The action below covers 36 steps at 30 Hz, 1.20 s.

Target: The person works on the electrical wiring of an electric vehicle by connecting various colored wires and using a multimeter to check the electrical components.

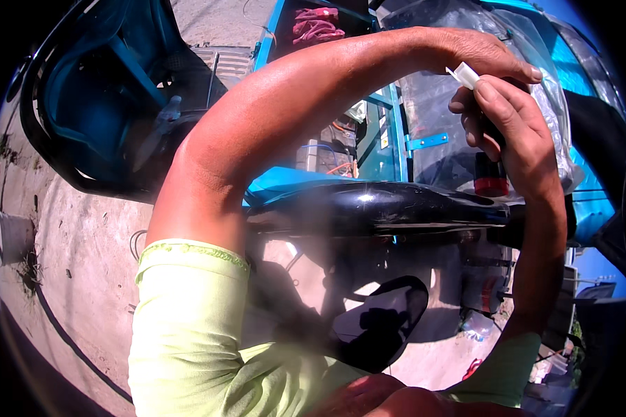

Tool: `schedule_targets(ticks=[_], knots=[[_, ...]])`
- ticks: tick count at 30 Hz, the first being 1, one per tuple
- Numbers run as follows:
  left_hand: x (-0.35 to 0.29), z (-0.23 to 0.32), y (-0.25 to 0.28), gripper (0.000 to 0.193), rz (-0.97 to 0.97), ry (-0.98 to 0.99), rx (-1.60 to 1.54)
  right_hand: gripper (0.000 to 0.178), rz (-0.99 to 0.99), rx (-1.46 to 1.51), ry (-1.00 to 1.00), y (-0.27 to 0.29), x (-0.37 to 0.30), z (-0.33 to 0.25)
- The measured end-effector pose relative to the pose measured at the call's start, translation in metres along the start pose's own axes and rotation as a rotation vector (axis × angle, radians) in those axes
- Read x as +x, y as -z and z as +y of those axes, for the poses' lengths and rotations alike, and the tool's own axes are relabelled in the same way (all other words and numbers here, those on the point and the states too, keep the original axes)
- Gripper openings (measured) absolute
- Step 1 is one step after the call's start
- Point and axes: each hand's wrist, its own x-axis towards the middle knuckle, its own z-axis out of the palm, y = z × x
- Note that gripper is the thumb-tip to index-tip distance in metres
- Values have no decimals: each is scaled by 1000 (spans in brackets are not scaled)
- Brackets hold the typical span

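Nearest the camera are two forearms in pale green sleeves (188,313), one on each side; just beyond them lies one black rounded mirror-like plate (379,323) on the pale ground, showing a dark reflection; above it runs one long glossy black bar (375,208), crossing the view from the middle toward the right.

The right hand (515,132) is closed around one dark cylindrical tool (490,174) with a red band at its lower end; the red end sticks out below the fist, just above the black bar; whether it touches the bar cannot be told. One small white plastic piece (464,75) sits at the top of that fist, pinched at the right hand's fingertips; the left hand (487,55) arches over from the left, its fingers curled down with the tips just beside the white piece; whether it actually grips the piece cannot be told.

Behind the hands hangs clear plastic sheeting (459,118) over a blue metal frame (396,132); one open compartment (330,153) in the frame, left of the sheeting, holds a tangle of orange and blue wires; farther off, one bundle of pink cord (316,24) lies in a blue tray at the top; to the far left is one blue curved shell (97,90).
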Motion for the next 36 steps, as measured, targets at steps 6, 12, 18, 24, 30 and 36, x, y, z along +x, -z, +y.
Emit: schedule_targets(ticks=[6,12,18,24,30,36], knots=[[-121,-35,37,50,410,149,341,37,249,63,76,-20,29,32],[-210,-36,29,25,-2,484,351,36,234,-128,173,-32,31,41],[-235,-56,42,23,-83,572,432,40,93,-197,35,-41,38,52],[-219,-68,33,30,-518,760,654,42,26,-155,33,-43,40,55],[-178,-85,4,37,-971,696,526,42,6,-57,5,-45,39,59],[-185,-117,-34,37,-1187,856,457,40,-6,-27,-33,-40,40,55]])
